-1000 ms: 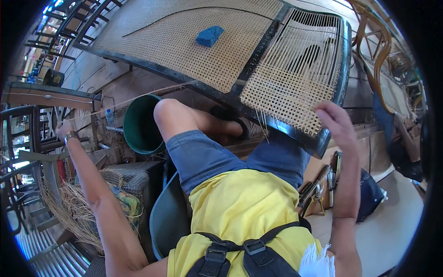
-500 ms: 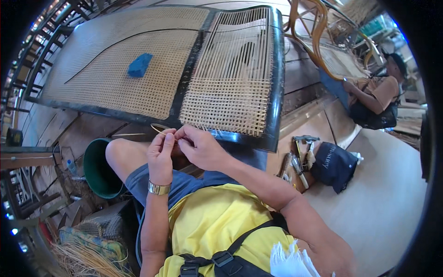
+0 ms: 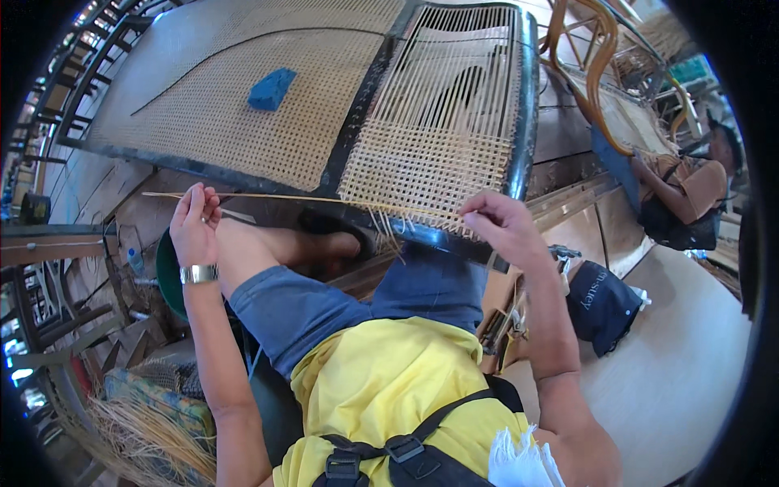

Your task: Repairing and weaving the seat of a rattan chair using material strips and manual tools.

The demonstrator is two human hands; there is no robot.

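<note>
A thin cane strand [image 3: 292, 196] is stretched nearly level across the front of a dark-framed cane panel. My left hand [image 3: 195, 226] pinches it near its left end, and a short tail sticks out beyond the fingers. At the strand's other end, my right hand [image 3: 507, 227] is closed in a pinch by the panel's front right corner. Behind the strand lies a partly woven cane section [image 3: 430, 158]: its near part is crossed by strands, while its far part has only lengthwise ones. Loose strand ends hang from its near edge.
A blue block [image 3: 272, 89] rests on the finished cane section [image 3: 243, 146] to the left. At right are a dark cap [image 3: 602, 304] and several hand tools [image 3: 501, 329]. Loose cane [image 3: 150, 430] lies lower left, near a green bucket [image 3: 169, 276]. Another person [image 3: 690, 191] sits far right.
My hands were close together at the panel's near edge. They have moved wide apart, left hand leftward and right hand rightward, and the strand is now drawn out between them.
</note>
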